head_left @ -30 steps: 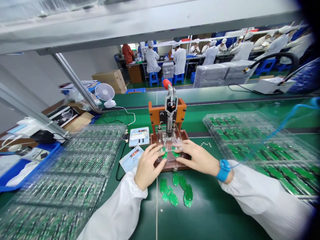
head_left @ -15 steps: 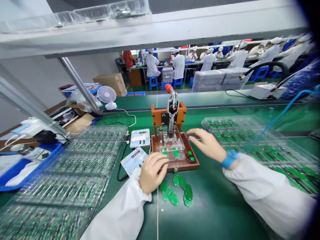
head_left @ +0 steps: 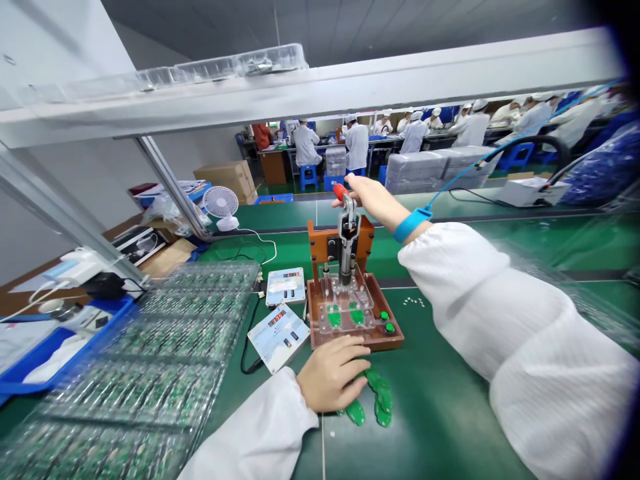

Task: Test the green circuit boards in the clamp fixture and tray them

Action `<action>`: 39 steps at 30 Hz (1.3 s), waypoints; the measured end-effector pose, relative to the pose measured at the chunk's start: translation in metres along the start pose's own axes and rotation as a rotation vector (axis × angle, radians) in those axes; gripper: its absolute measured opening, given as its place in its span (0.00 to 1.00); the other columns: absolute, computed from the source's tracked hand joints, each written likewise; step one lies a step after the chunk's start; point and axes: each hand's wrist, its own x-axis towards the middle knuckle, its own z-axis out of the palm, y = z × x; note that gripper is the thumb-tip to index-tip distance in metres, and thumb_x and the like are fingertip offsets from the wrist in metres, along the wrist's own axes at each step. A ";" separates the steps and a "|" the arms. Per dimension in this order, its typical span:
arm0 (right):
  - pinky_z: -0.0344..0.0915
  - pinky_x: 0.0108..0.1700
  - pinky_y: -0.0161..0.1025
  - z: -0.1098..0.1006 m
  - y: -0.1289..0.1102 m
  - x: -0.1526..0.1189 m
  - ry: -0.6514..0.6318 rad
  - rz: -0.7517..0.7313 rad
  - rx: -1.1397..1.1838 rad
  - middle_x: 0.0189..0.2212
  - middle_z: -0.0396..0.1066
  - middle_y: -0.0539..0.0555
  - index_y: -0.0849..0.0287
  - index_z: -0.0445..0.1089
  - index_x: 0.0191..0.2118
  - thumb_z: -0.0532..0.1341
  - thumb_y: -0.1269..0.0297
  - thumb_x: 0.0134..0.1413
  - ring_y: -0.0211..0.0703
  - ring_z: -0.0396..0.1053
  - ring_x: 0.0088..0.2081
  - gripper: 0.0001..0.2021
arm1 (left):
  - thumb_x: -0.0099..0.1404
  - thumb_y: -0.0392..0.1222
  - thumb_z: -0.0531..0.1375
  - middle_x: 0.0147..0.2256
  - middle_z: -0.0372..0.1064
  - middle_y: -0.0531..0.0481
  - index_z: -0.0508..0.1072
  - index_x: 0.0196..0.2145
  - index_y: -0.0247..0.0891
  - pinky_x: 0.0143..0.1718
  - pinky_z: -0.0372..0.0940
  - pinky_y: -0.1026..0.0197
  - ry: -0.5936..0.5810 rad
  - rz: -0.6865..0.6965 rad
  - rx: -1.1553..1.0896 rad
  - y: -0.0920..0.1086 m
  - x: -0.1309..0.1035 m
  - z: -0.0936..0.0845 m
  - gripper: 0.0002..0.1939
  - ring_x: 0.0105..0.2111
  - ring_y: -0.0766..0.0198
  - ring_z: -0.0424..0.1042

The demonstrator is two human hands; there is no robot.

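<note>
A toggle-clamp test fixture (head_left: 320,250) stands upright ahead of me, with an orange-brown frame and a wooden base. My right hand (head_left: 375,199), in a blue wrist strap, has its fingers closed around the red clamp handle (head_left: 341,192) at the top. Two small green circuit boards (head_left: 334,316) lie side by side in the clear plate (head_left: 346,323) of the fixture. My left hand (head_left: 336,375) hovers low in front of the base, fingers slightly apart and curved. It partly hides a loose pile of green boards (head_left: 383,395) on the bench.
Two pale blue counter boxes (head_left: 279,337) with red digits sit left of the fixture. Clear trays of boards (head_left: 165,347) cover the left side. A small white fan (head_left: 221,203) stands behind. White bits (head_left: 414,302) lie to the right. Overhead runs a shelf (head_left: 200,100); co-workers sit beyond.
My right hand has risen from beside the fixture to the red handle. My left hand has moved right and down, over the loose boards. The view has tilted up slightly.
</note>
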 end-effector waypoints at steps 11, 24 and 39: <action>0.75 0.48 0.43 0.003 -0.084 -0.099 0.234 -0.466 0.034 0.41 0.79 0.49 0.51 0.76 0.54 0.54 0.49 0.73 0.43 0.78 0.44 0.19 | 0.71 0.38 0.58 0.45 0.79 0.44 0.75 0.43 0.34 0.58 0.72 0.52 -0.001 -0.024 -0.021 0.002 0.002 0.001 0.08 0.56 0.54 0.73; 0.71 0.63 0.53 0.028 -0.036 -0.181 0.255 -0.554 0.034 0.53 0.77 0.50 0.47 0.73 0.58 0.57 0.72 0.70 0.51 0.73 0.58 0.17 | 0.72 0.38 0.57 0.41 0.79 0.47 0.76 0.42 0.35 0.60 0.69 0.54 0.006 -0.039 -0.017 0.002 0.003 0.004 0.08 0.56 0.55 0.73; 0.70 0.63 0.59 0.060 0.008 -0.193 0.316 -0.619 0.122 0.58 0.74 0.51 0.47 0.69 0.64 0.59 0.81 0.61 0.57 0.66 0.64 0.30 | 0.72 0.40 0.58 0.41 0.80 0.49 0.77 0.42 0.37 0.57 0.71 0.55 0.002 -0.068 -0.002 0.001 0.000 0.009 0.08 0.55 0.56 0.73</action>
